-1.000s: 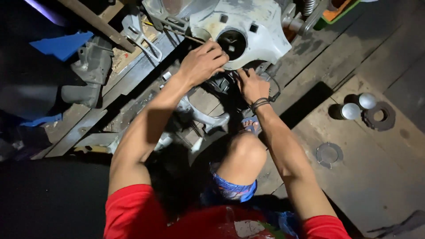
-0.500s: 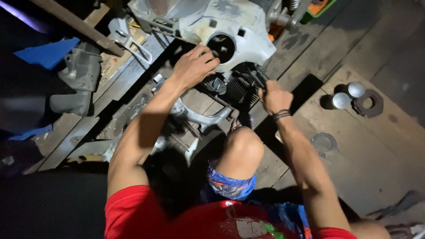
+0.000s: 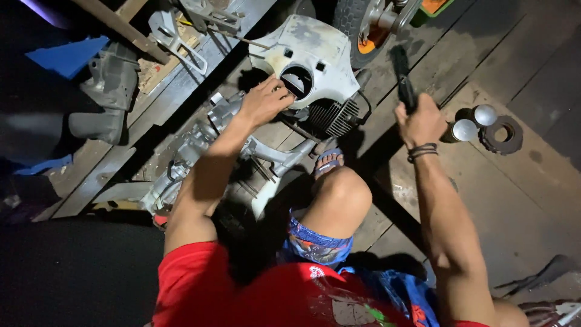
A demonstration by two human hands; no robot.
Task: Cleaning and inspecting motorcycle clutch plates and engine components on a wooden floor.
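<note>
The left hand is laid on the white engine cover, its fingers curled over the rim of the round dark opening in that cover, so the cover is gripped there. The cover sits over a dark finned cylinder, which is joined to a grey metal engine case stretched toward the lower left of the wooden plank floor. The right hand is closed around a black tool, held upright and well apart from the cover, above the bare planks toward the right side of the floor; what kind of tool it is cannot be told. A dark band is worn on that wrist. Just beside the right hand, two small cans with shiny tops are stood on the floor, with a dark ring-shaped part touching or just beside them. A sandalled foot is planted near the cylinder, the bent knee between the two arms. A tyre is seen at the floor's far edge
</note>
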